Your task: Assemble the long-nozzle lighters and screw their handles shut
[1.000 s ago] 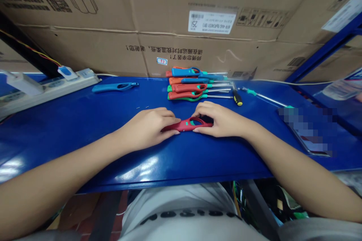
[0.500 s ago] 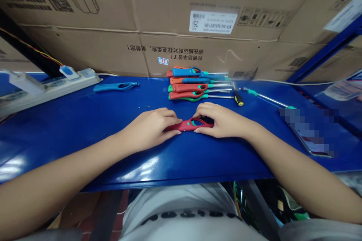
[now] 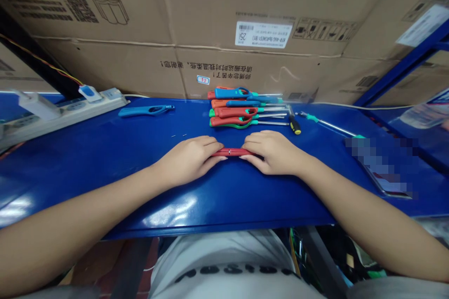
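Observation:
A red lighter casing (image 3: 234, 152) lies lengthwise between my two hands, turned so that its narrow edge and seam face me. My left hand (image 3: 191, 159) pinches its left end with thumb and fingers. My right hand (image 3: 271, 153) grips the right end in the same way, covering that tip. Beyond my hands is a pile of long-nosed lighters (image 3: 235, 112) in red, orange, blue and green, with metal tubes pointing right. Two small metal pins (image 3: 184, 135) lie past my left hand.
A blue lighter casing (image 3: 145, 110) lies at the back left, near a white power strip (image 3: 112, 98). Right of the pile are a yellow-black screwdriver (image 3: 295, 125), a metal lighter tube (image 3: 331, 125) and a blurred-out phone (image 3: 386, 173). A cardboard box (image 3: 196, 56) stands behind the blue table (image 3: 140, 215).
Both hands have rolled the red casing from its flat side, where the trigger opening showed, onto its narrow edge. The grip at each end remains.

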`<state>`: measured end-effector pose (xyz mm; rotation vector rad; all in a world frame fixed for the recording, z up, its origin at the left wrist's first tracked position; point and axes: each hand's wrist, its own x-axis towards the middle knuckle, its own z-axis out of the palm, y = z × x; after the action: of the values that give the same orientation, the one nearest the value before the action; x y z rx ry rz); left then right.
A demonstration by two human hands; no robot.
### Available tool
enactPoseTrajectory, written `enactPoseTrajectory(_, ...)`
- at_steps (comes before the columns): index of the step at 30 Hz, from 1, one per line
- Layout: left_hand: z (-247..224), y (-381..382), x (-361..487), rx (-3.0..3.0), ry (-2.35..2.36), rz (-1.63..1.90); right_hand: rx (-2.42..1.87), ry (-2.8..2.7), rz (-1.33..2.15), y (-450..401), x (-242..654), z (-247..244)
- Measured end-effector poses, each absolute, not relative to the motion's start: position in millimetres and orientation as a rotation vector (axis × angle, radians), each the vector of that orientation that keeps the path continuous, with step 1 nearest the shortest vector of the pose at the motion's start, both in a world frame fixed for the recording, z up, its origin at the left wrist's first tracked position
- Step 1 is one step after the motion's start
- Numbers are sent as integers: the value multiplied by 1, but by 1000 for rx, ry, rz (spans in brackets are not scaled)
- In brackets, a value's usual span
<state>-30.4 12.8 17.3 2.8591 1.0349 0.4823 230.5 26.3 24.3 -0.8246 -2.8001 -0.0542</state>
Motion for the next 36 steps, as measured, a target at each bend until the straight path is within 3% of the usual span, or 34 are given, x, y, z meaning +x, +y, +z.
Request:
enactPoseTrajectory(10, 20, 18, -33, 2743, 976, 605, -930, -2682, 88, 32, 238, 28)
enactPoseTrajectory(17, 22, 29, -39, 2588, 1042, 878, -954, -2564, -26, 44, 253, 34)
enactPoseTrajectory(30, 20, 28, -39, 2640, 1028, 751, -1119, -2642, -15, 41, 247, 29)
enactPoseTrajectory(36, 19, 25, -41, 2747, 878, 656, -968, -2560, 345, 35, 243, 30)
